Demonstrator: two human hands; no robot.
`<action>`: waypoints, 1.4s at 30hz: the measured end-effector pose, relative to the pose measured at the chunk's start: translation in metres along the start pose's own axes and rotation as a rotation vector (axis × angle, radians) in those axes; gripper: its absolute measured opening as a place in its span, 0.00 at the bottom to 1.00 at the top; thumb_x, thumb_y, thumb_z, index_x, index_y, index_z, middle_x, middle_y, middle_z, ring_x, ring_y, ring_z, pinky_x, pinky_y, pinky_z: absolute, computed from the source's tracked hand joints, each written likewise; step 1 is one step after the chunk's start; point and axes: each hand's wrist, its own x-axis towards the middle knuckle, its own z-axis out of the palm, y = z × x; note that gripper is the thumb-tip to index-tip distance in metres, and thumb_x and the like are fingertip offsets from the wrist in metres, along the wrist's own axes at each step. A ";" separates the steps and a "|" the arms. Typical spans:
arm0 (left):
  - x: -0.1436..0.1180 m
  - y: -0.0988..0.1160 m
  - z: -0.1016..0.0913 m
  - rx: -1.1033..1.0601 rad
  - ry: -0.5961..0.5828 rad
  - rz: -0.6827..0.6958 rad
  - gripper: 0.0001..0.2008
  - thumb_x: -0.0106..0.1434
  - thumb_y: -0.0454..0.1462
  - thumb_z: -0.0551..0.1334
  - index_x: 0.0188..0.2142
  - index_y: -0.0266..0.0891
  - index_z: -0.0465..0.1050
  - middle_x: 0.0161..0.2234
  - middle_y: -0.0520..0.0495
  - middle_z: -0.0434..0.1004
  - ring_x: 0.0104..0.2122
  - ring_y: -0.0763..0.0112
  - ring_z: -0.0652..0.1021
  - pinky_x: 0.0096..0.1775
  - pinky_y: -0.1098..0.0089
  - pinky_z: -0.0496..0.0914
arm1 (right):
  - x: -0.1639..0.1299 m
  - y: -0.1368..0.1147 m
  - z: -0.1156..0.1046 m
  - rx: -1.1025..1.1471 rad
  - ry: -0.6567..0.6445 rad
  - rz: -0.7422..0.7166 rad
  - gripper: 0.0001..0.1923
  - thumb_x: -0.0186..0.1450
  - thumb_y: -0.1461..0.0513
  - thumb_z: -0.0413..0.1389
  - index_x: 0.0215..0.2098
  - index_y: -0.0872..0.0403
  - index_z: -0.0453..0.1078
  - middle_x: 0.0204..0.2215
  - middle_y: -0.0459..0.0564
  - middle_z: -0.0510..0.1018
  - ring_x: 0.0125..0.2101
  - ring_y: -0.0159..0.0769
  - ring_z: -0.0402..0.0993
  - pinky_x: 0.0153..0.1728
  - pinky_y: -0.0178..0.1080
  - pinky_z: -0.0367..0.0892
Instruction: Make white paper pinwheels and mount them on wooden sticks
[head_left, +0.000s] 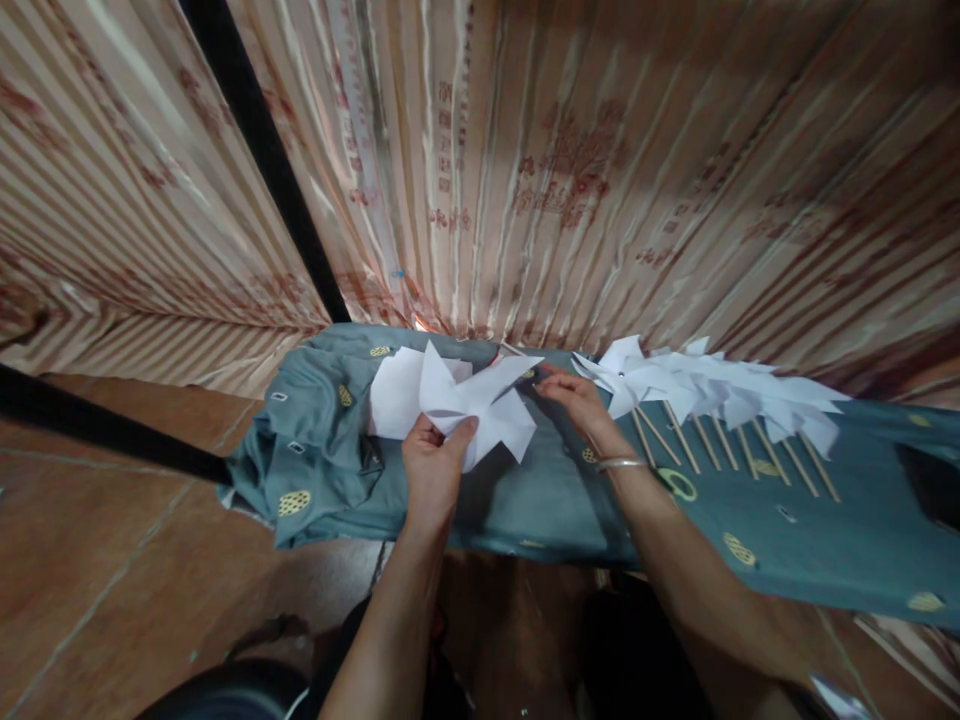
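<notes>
My left hand [439, 455] is closed on the lower left of a white paper pinwheel [491, 405], thumb on top. The pinwheel's folded blades fan out above the cloth, and no stick shows on it. My right hand [576, 400], with a bracelet on the wrist, is just right of the pinwheel. Its fingertips are pinched together near a small dark spot; what they hold is too small to make out. Behind the pinwheel, to the left, lie white paper sheets [391, 395].
Several finished paper pinwheels [735, 390] on wooden sticks lie overlapping in a row at right. Near them are a light green ring-shaped item [678, 485] and a dark flat object [930, 482]. Green patterned cloth [525, 515] covers the narrow surface, bunched at left, against a curtain [570, 180].
</notes>
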 end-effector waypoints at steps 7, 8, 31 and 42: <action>-0.003 -0.009 0.007 0.077 -0.020 0.058 0.17 0.36 0.38 0.74 0.27 0.36 0.76 0.27 0.50 0.82 0.28 0.69 0.78 0.36 0.69 0.71 | -0.105 0.021 -0.028 -0.170 0.030 -0.035 0.05 0.58 0.59 0.59 0.26 0.50 0.76 0.60 0.55 0.71 0.64 0.50 0.61 0.63 0.57 0.54; -0.003 -0.010 0.009 0.081 -0.022 0.057 0.17 0.36 0.38 0.74 0.27 0.36 0.76 0.27 0.50 0.81 0.28 0.70 0.78 0.35 0.69 0.71 | -0.110 0.023 -0.029 -0.212 0.028 -0.049 0.05 0.58 0.59 0.59 0.26 0.50 0.76 0.61 0.56 0.70 0.65 0.51 0.60 0.64 0.58 0.54; -0.010 -0.038 0.038 0.159 -0.105 0.032 0.16 0.36 0.36 0.74 0.28 0.37 0.76 0.26 0.52 0.81 0.26 0.71 0.76 0.33 0.70 0.71 | -0.133 0.007 -0.031 -0.533 0.035 -0.163 0.11 0.68 0.61 0.53 0.41 0.51 0.78 0.50 0.56 0.79 0.54 0.48 0.71 0.58 0.52 0.65; -0.011 -0.037 0.034 0.153 -0.104 0.033 0.16 0.35 0.35 0.75 0.26 0.37 0.76 0.25 0.52 0.80 0.25 0.70 0.77 0.31 0.70 0.71 | -0.122 0.015 -0.026 -0.540 0.067 -0.162 0.13 0.69 0.62 0.51 0.40 0.54 0.78 0.49 0.58 0.79 0.53 0.48 0.72 0.58 0.52 0.65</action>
